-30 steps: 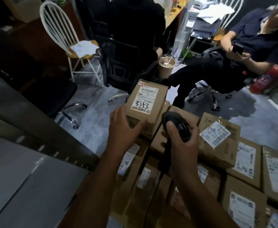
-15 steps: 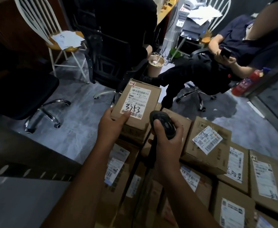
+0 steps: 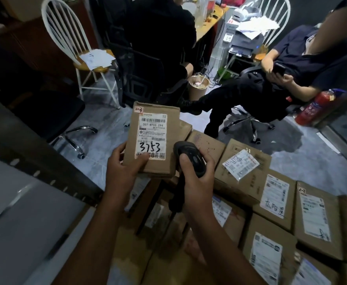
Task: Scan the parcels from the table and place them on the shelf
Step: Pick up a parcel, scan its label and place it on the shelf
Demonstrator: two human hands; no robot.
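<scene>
Many cardboard parcels point(image 3: 250, 186) lie packed edge to edge, white labels up, across the lower right of the view. One parcel point(image 3: 154, 138), its label hand-marked 3753, is held over the far left part of that pile, label face toward the camera. Left grip point(image 3: 123, 171) grasps its lower left corner, thumb on the label's bottom edge, fingers behind. Right grip point(image 3: 197, 182) is clenched round a black scanner point(image 3: 191, 157) just right of the held parcel, thumb on top.
</scene>
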